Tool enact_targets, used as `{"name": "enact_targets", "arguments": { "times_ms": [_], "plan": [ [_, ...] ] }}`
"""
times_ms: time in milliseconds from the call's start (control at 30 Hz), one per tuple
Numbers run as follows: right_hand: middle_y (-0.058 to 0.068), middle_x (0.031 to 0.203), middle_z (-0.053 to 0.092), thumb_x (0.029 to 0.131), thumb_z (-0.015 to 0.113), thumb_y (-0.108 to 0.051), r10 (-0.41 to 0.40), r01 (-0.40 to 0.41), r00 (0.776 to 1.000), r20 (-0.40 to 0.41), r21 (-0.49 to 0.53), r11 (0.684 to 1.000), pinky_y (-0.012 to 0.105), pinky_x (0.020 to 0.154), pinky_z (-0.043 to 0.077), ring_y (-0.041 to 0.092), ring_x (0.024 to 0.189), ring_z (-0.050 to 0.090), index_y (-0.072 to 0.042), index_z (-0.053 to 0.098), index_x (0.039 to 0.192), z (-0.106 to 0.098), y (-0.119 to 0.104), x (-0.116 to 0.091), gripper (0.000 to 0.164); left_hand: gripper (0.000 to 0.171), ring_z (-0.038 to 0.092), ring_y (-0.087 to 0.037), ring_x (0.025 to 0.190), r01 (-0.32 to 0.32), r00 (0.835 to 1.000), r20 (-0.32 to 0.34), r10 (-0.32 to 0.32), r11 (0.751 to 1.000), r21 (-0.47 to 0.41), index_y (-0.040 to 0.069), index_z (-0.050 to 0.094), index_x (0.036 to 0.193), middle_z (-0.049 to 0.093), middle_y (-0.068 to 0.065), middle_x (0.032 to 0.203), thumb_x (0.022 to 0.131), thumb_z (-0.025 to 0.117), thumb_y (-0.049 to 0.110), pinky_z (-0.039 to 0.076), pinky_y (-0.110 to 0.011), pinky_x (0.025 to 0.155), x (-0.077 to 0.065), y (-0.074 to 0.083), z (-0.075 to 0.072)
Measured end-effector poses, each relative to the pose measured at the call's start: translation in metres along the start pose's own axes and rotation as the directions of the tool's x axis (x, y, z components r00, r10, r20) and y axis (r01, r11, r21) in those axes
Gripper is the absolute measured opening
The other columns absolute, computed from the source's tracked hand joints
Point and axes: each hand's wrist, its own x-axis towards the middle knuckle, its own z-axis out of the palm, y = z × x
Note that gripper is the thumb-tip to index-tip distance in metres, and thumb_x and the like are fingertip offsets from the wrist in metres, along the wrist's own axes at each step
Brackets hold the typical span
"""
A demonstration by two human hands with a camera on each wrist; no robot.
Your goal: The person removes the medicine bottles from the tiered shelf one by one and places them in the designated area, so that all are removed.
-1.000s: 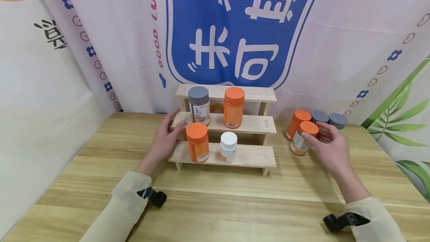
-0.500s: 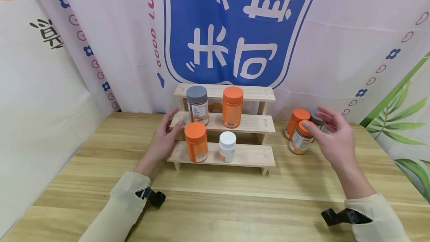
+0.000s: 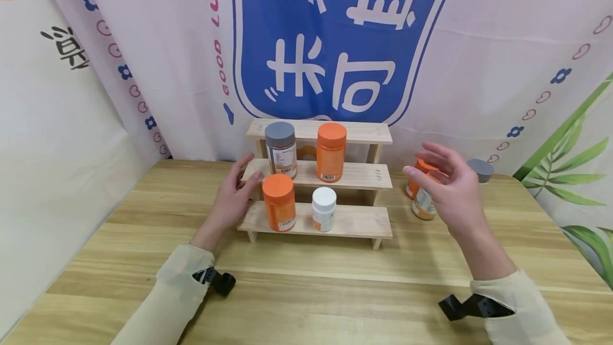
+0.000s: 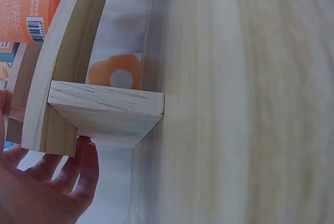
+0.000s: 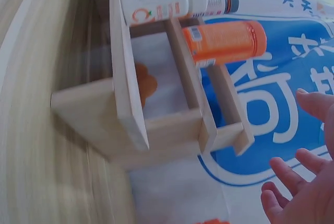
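A three-tier wooden shelf [image 3: 354,221] stands mid-table. My left hand [image 3: 229,201] holds its left end, thumb at the middle board's front edge; in the left wrist view the fingers bend close to a wooden leg [image 4: 107,104]. The middle tier bears a grey-capped jar [image 3: 282,156] and an orange jar [image 3: 330,156]. On the bottom tier are another orange jar [image 3: 280,206] and a small white bottle [image 3: 323,212]. Right of the shelf, my right hand [image 3: 455,190] is raised with fingers spread and nothing in it, partly covering an orange-capped jar [image 3: 423,205] and an orange jar [image 3: 411,190].
A grey-capped jar [image 3: 480,170] stands at the back right, beyond my right hand. Behind the table hangs a printed curtain [image 3: 479,68], close to the shelf's back. The wooden tabletop [image 3: 325,292] extends in front of the shelf.
My right hand has left the orange-capped jar and shifted left with its fingers opening out. It now hides one grey-capped jar and uncovers another. The left hand keeps its place.
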Motion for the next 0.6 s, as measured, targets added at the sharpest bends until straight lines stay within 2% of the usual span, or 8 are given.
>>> {"name": "enact_targets", "arguments": {
  "times_ms": [100,200,400,600],
  "plan": [
    [0.005,0.147,0.062,0.097,0.079,-0.034,-0.011,0.010,1.000,0.017,0.042,0.999,0.015,0.104,0.049,0.013,0.129,0.057,-0.024,0.052,0.156,0.008,-0.004,0.000,0.065,0.064,0.036,-0.037,0.157,-0.003,1.000,0.000,0.003,1.000,-0.001,0.020,0.029,0.168,0.034,-0.017,0.172,0.112,0.053,0.038,0.031,-0.057,0.128,0.001,-0.001,0.001],
    [0.006,0.147,0.062,0.098,0.079,-0.031,-0.018,0.014,0.999,0.043,0.089,0.996,0.011,0.097,0.051,0.014,0.126,0.058,-0.022,0.052,0.156,0.017,-0.008,0.001,0.065,0.063,0.038,-0.037,0.156,-0.007,1.000,-0.002,0.007,1.000,-0.006,0.020,0.029,0.168,0.034,-0.018,0.172,0.112,0.053,0.036,0.032,-0.057,0.128,0.002,-0.001,0.001],
    [0.006,0.148,0.062,0.097,0.080,-0.031,-0.024,0.010,0.995,0.097,0.147,0.989,0.017,0.097,0.053,0.019,0.127,0.060,-0.021,0.050,0.157,0.037,-0.019,0.007,0.068,0.062,0.038,-0.036,0.156,-0.007,1.000,-0.003,0.006,1.000,-0.019,0.022,0.029,0.168,0.034,-0.017,0.172,0.112,0.052,0.036,0.032,-0.056,0.128,0.000,-0.001,0.001],
    [0.007,0.148,0.062,0.096,0.081,-0.029,-0.029,0.004,0.991,0.132,0.185,0.983,0.035,0.116,0.047,0.021,0.134,0.058,-0.020,0.048,0.159,0.057,-0.030,0.013,0.071,0.062,0.037,-0.036,0.157,-0.005,1.000,-0.001,0.005,1.000,-0.021,0.022,0.029,0.168,0.035,-0.018,0.172,0.112,0.052,0.036,0.031,-0.057,0.128,-0.002,0.003,0.000]
  ]
}}
